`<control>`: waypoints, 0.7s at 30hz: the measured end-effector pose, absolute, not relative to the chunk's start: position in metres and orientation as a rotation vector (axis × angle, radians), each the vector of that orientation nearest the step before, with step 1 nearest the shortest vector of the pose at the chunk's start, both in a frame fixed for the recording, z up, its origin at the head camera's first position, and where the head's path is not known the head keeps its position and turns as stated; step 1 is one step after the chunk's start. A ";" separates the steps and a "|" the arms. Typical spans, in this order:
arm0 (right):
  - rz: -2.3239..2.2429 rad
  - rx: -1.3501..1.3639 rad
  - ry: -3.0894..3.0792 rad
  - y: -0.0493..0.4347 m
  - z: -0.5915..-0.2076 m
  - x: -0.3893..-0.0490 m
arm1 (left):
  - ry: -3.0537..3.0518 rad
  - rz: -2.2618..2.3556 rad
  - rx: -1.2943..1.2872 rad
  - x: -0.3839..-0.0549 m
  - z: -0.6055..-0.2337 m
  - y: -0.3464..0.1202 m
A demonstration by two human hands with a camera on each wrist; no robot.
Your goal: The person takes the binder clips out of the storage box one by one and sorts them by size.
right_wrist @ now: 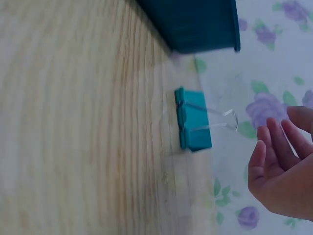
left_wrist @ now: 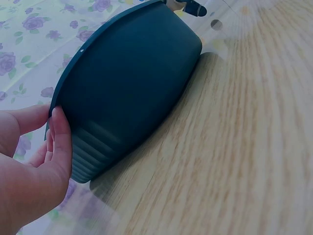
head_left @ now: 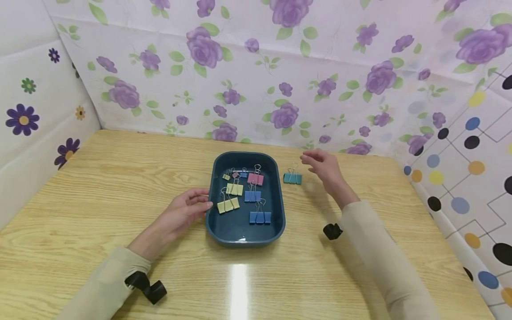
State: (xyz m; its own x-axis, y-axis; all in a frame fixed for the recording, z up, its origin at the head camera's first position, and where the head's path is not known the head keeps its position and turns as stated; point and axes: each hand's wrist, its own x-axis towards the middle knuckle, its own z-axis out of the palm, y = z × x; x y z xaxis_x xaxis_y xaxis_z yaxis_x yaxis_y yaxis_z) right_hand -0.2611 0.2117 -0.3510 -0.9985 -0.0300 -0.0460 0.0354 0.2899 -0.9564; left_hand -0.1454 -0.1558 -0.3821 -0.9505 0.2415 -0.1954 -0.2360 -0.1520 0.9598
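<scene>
A dark blue tray [head_left: 244, 234] stands on the wooden table. My left hand [head_left: 185, 210] pinches its left rim, with the thumb on one side and fingers on the other, as the left wrist view shows. Inside lie several binder clips: two yellow ones, among them a yellow clip [head_left: 228, 206], two blue ones, among them a blue clip [head_left: 260, 218], a pink clip [head_left: 255, 179] and several tiny ones. Right of the tray, a teal binder clip [head_left: 293, 178] stands on the table. Just beyond it, my right hand [head_left: 323, 168] hovers with relaxed, slightly bent fingers, holding nothing.
A floral cloth [head_left: 248, 71] hangs along the table's back edge. Patterned sheets also line both sides, with a dotted sheet [head_left: 460, 178] at the right. Black straps [head_left: 146, 286] dangle from the sleeves. The wooden table top [head_left: 120, 178] extends around the tray.
</scene>
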 end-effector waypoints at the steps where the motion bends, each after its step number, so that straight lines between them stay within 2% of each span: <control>1: -1.842 -0.011 2.453 0.210 -0.350 -0.257 | 1.807 2.172 0.007 -0.145 -0.382 -0.156; 10: -1.748 -0.152 2.351 0.186 -0.343 -0.223 | 1.801 2.181 0.002 -0.145 -0.381 -0.156; 21: -1.571 -0.301 2.421 0.165 -0.330 -0.201 | 1.782 2.193 0.040 -0.143 -0.381 -0.156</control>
